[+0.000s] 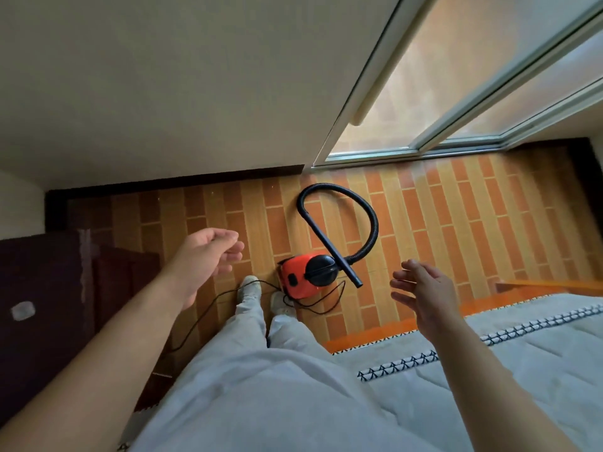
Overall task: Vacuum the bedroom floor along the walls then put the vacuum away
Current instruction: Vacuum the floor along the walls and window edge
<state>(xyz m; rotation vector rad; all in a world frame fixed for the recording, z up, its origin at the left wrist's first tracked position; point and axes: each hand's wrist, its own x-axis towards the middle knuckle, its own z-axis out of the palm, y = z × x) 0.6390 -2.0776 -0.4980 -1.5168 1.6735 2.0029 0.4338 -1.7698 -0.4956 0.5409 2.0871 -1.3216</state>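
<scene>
A small red and black vacuum cleaner [301, 276] stands on the wood-patterned floor just ahead of my feet. Its black hose [368, 220] loops away toward the wall and comes back as a rigid tube [329, 246] that crosses over the body. A thin black power cord [208, 305] trails left from the vacuum past my shoes. My left hand [208, 256] hangs in the air left of the vacuum, fingers loosely curled, holding nothing. My right hand [424, 288] hovers to the right of it, fingers spread and empty.
A dark wooden cabinet [42, 305] stands at the left. A bed with a white quilt [505, 347] and orange frame fills the lower right. A plain wall with dark skirting [182, 182] runs ahead, and a sliding glass door [456, 93] is at the upper right.
</scene>
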